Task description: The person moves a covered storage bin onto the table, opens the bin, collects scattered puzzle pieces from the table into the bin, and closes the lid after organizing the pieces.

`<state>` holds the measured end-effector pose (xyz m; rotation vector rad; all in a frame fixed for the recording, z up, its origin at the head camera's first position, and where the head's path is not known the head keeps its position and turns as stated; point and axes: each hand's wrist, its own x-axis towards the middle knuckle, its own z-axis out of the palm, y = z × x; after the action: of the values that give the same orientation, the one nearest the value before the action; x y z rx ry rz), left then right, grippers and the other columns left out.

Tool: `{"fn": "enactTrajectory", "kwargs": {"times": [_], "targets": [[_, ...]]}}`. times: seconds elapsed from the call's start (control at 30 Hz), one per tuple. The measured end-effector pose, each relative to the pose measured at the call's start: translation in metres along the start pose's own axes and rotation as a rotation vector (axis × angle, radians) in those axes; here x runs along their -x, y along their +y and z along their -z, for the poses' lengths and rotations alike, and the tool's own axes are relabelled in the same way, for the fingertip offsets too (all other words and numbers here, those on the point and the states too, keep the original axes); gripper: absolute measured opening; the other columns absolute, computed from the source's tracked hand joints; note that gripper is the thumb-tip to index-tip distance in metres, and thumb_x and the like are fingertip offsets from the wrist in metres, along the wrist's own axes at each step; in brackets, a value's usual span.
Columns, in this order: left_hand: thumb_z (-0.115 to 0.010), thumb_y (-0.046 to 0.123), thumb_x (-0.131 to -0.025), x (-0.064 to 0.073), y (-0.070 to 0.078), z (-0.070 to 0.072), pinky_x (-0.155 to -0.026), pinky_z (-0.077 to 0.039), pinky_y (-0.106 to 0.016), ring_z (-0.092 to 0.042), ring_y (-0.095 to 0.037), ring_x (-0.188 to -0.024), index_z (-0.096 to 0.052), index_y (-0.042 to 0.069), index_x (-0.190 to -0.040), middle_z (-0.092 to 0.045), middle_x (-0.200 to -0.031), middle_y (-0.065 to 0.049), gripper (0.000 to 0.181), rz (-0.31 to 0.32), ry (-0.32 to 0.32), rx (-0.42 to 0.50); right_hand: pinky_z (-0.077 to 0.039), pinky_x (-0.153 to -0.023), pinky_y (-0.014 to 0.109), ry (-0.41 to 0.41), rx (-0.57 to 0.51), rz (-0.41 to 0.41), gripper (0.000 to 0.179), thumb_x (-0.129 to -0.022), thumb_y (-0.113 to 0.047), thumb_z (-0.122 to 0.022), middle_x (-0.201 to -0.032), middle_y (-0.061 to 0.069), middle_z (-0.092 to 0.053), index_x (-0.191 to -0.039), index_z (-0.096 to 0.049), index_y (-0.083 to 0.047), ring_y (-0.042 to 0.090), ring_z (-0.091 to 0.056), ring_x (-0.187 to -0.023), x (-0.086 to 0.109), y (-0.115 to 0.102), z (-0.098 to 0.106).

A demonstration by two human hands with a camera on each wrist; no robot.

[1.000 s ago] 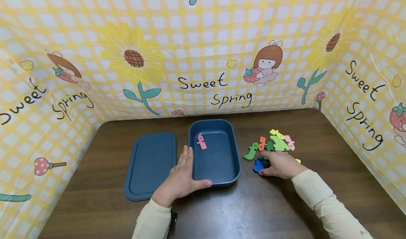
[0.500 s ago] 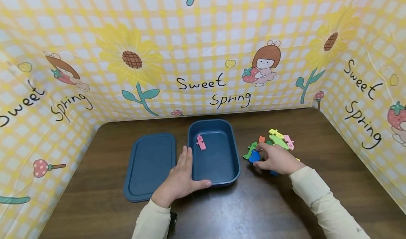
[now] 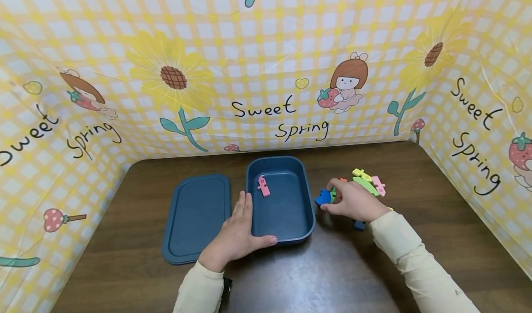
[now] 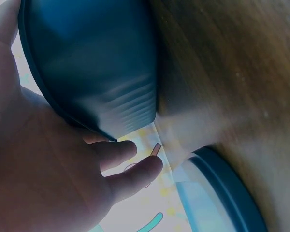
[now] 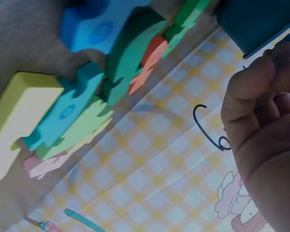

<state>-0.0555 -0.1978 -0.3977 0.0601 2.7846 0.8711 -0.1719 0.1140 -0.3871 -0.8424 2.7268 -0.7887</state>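
Observation:
My right hand (image 3: pixel 353 201) pinches a blue puzzle piece (image 3: pixel 322 197) between thumb and fingertips, just right of the navy box (image 3: pixel 312 211). The right wrist view shows the curled fingers of that hand (image 5: pixel 266 116), but not clearly the piece they hold. With straight fingers along the box's left wall and thumb on its front rim, my left hand (image 3: pixel 234 239) rests against the box. A pink puzzle piece (image 3: pixel 263 186) lies inside the box at the left. Behind my right hand are a light green piece (image 3: pixel 365 186), a yellow piece (image 3: pixel 361 174) and a pale pink piece (image 3: pixel 378 186).
Left of the box, a navy lid (image 3: pixel 197 218) lies flat on the brown table (image 3: pixel 291 276). Another blue piece (image 3: pixel 359 225) sits below my right wrist. A teal piece (image 5: pixel 65 108) and a dark green piece (image 5: pixel 133 53) stand out in the right wrist view. Patterned cloth (image 3: pixel 266 73) surrounds the table.
My right hand has lifted the blue piece and moved left with it, from the scattered pieces toward the box. The left hand stays in place on the box.

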Motion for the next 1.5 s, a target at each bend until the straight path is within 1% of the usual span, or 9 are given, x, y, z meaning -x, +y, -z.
{"fn": "enactTrajectory", "kwargs": {"times": [0.17,0.27,0.47,0.7,0.9,1.2,1.33,1.5], "targets": [[-0.077,0.066,-0.078,0.000,0.000,0.000,-0.112,-0.018,-0.067,-0.006,-0.040,-0.152,-0.002,0.003,-0.162,0.006,-0.168,-0.015,0.129,-0.002,0.004,-0.003,-0.046,-0.054,0.033,-0.005,0.022,-0.006,0.046,-0.084,-0.041,-0.082,-0.068,-0.004,-0.057,-0.111,-0.062,-0.009,0.014,-0.054,-0.057,-0.007,-0.008,0.002],[-0.077,0.066,-0.077,0.001,0.000,0.001,-0.112,-0.018,-0.067,-0.006,-0.040,-0.152,-0.002,0.004,-0.162,0.006,-0.168,-0.015,0.129,0.003,0.003,-0.007,-0.046,-0.055,0.032,0.002,0.039,0.015,0.046,-0.084,-0.042,-0.082,-0.068,-0.003,-0.056,-0.110,-0.063,-0.009,0.013,-0.053,-0.059,-0.011,-0.011,0.003],[-0.077,0.066,-0.078,0.002,0.001,0.000,-0.113,-0.018,-0.067,-0.006,-0.039,-0.152,-0.002,0.005,-0.162,0.006,-0.168,-0.015,0.129,0.007,0.001,-0.006,-0.049,-0.059,0.031,0.028,0.046,0.068,0.044,-0.085,-0.042,-0.082,-0.072,-0.006,-0.060,-0.107,-0.063,-0.009,0.011,-0.056,-0.063,-0.019,-0.021,0.001],[-0.078,0.066,-0.077,0.001,0.001,0.000,-0.112,-0.019,-0.068,-0.007,-0.040,-0.152,-0.003,0.003,-0.162,0.005,-0.168,-0.015,0.129,-0.002,0.002,0.015,-0.048,-0.056,0.031,0.011,0.047,0.081,0.043,-0.085,-0.044,-0.082,-0.070,-0.007,-0.059,-0.104,-0.064,-0.011,0.011,-0.055,-0.061,-0.032,-0.033,-0.001],[-0.077,0.066,-0.078,0.002,0.001,0.001,-0.112,-0.018,-0.068,-0.006,-0.039,-0.152,-0.003,0.004,-0.162,0.005,-0.168,-0.015,0.129,0.001,-0.004,0.015,-0.047,-0.055,0.031,0.007,0.057,0.100,0.043,-0.084,-0.045,-0.082,-0.068,-0.006,-0.057,-0.104,-0.063,-0.012,0.012,-0.055,-0.059,-0.044,-0.043,0.002],[-0.077,0.066,-0.078,0.001,0.001,0.001,-0.111,-0.019,-0.068,-0.006,-0.039,-0.152,-0.002,0.004,-0.162,0.005,-0.168,-0.014,0.128,-0.001,-0.009,0.013,-0.046,-0.055,0.031,-0.016,0.098,0.086,0.046,-0.085,-0.048,-0.080,-0.067,-0.002,-0.056,-0.108,-0.063,-0.012,0.014,-0.054,-0.060,-0.063,-0.055,0.004],[-0.076,0.066,-0.078,0.001,0.000,0.001,-0.112,-0.019,-0.068,-0.005,-0.039,-0.152,-0.002,0.005,-0.162,0.006,-0.168,-0.014,0.128,0.002,-0.010,0.010,-0.045,-0.055,0.031,-0.027,0.100,0.091,0.046,-0.086,-0.048,-0.080,-0.065,-0.001,-0.054,-0.108,-0.062,-0.012,0.016,-0.053,-0.060,-0.071,-0.057,0.004],[-0.076,0.066,-0.079,0.001,0.001,0.001,-0.112,-0.018,-0.068,-0.004,-0.037,-0.152,-0.001,0.005,-0.162,0.007,-0.168,-0.013,0.128,0.009,-0.016,0.016,-0.044,-0.055,0.032,-0.043,0.107,0.078,0.046,-0.086,-0.048,-0.079,-0.065,0.001,-0.053,-0.109,-0.062,-0.012,0.017,-0.053,-0.059,-0.082,-0.058,0.004]]}}
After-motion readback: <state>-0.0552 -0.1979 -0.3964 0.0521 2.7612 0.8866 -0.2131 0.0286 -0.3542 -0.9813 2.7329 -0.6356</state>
